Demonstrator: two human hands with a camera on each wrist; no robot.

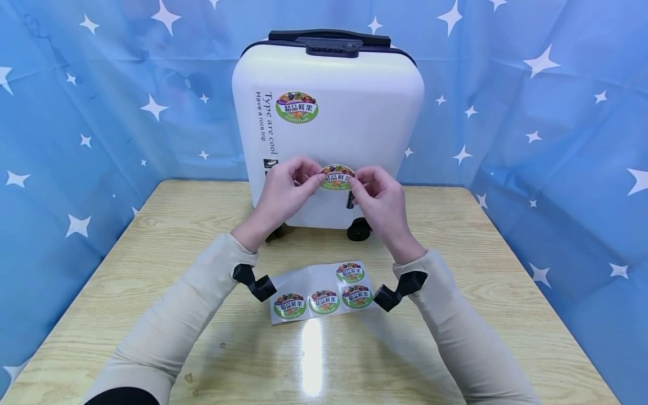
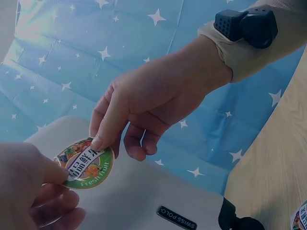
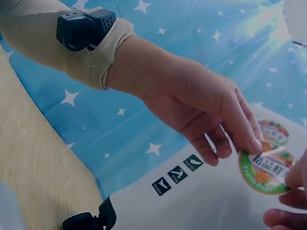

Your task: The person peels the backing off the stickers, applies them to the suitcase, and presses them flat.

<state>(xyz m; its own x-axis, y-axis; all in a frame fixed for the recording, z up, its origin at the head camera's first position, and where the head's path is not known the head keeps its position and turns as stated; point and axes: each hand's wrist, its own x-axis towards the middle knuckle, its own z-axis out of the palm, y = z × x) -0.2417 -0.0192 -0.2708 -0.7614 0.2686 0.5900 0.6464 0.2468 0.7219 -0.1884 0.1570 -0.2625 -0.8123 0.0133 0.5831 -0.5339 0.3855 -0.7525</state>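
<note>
An oval fruit sticker (image 1: 337, 179) with white lettering on green is stretched between both hands in front of a white suitcase (image 1: 364, 112). My left hand (image 1: 288, 188) pinches its left edge between thumb and fingers. At the opposite edge, the thumb and fingers of my right hand (image 1: 379, 199) pinch it too. Both wrist views show the sticker (image 2: 87, 164) held just off the suitcase's face. A matching sticker (image 1: 297, 107) is stuck on the upper left of the suitcase, beside printed lettering.
On the wooden table (image 1: 233, 349), a sticker sheet (image 1: 298, 278) with several oval stickers lies between the forearms. The suitcase stands upright on black wheels (image 1: 359, 229) at the back. Blue star-patterned cloth (image 1: 101, 112) hangs behind and along the sides.
</note>
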